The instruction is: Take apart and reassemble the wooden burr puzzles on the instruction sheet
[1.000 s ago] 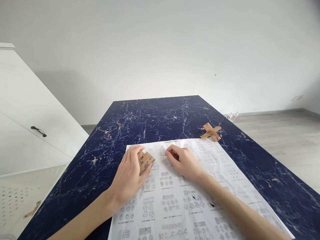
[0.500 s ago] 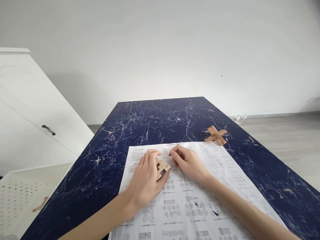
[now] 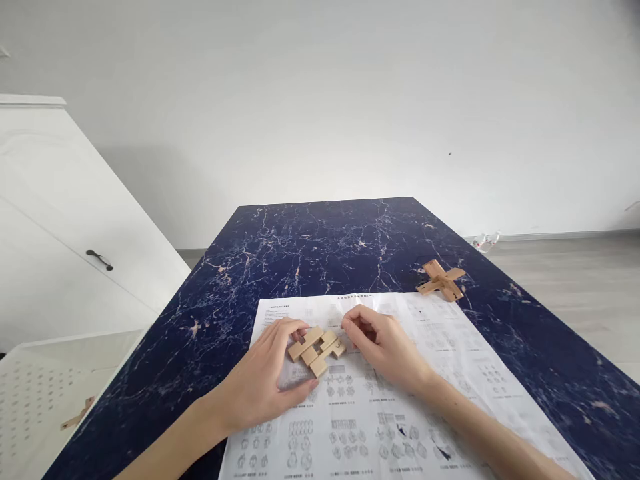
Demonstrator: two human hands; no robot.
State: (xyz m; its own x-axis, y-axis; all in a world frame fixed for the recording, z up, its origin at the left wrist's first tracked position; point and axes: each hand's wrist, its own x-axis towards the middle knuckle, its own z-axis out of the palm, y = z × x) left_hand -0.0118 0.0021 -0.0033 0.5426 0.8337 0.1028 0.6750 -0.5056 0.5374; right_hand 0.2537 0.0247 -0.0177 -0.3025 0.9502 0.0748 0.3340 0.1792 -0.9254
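Note:
Light wooden interlocking puzzle pieces (image 3: 311,349), notched and lying together, rest on the printed instruction sheet (image 3: 360,400). My left hand (image 3: 265,377) curves round their left side, thumb and fingers spread apart, with fingertips close to the wood; whether they touch it I cannot tell. To the right of the pieces, my right hand (image 3: 383,340) rests on the paper. Its fingers are curled in towards the thumb, and anything inside them is hidden. A brown wooden cross-shaped puzzle (image 3: 441,280) sits at the sheet's far right corner.
Beneath the sheet is a dark blue marbled table (image 3: 320,247). A white perforated basket (image 3: 30,393) with a wooden piece (image 3: 77,413) in it is at lower left, below a white cabinet (image 3: 95,200). Clear bottles (image 3: 486,241) stand on the floor beyond the right edge.
My left hand has opened and drawn back to the left, and the wooden pieces it held now lie flat on the sheet. My right hand keeps its curled pose.

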